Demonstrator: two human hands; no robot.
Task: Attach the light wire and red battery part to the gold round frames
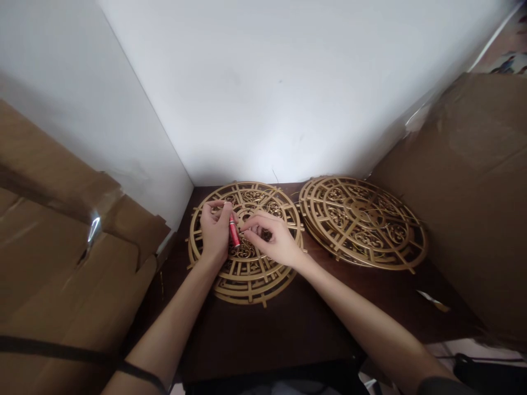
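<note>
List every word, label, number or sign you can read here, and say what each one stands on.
None can be read.
The small red tube in the left hand: any print is too small to read.
The gold fretwork discs and the stack under the right hand: ornament only, no lettering.
The cardboard boxes: no print visible.

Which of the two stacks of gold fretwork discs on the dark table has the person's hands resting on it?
The left stack, nearest the white corner wall. Both hands rest on it, the left hand holding a small red tube. The right stack, beside the cardboard, lies untouched.
</note>
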